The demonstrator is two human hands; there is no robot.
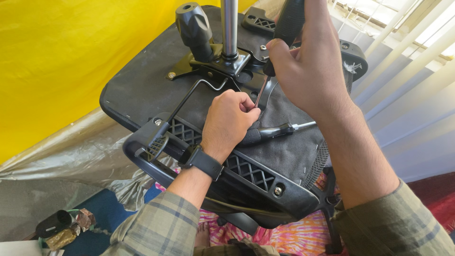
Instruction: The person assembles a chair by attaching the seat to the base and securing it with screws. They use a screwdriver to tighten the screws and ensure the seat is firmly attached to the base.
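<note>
An upturned office chair seat (142, 85) is seen from above, its underside covered in dull black woven fabric and edged by a glossy black plastic frame (246, 173) with a diamond lattice and round screw heads. At the middle a black metal plate (227, 64) is fixed, from which a polished chrome column (229, 26) rises; beside it a knobbly black plastic knob (194, 28) is mounted, and a thin bent steel rod (189, 95) is run towards the frame.

The right hand (308, 71) is clamped round the ribbed black handle of a screwdriver (286, 23), whose slim metal shaft is angled down at the plate. The left hand (230, 121) is closed in a fist, its fingertips pinched against the lower end of that shaft; a black watch (204, 162) is worn on its wrist. A lever (279, 129) with a black grip and bare metal tip is seen just beside the left hand. Checked grey-green sleeves are worn. A smooth yellow sheet (57, 61) is hung behind, and crinkled silver foil (71, 156) is spread below
</note>
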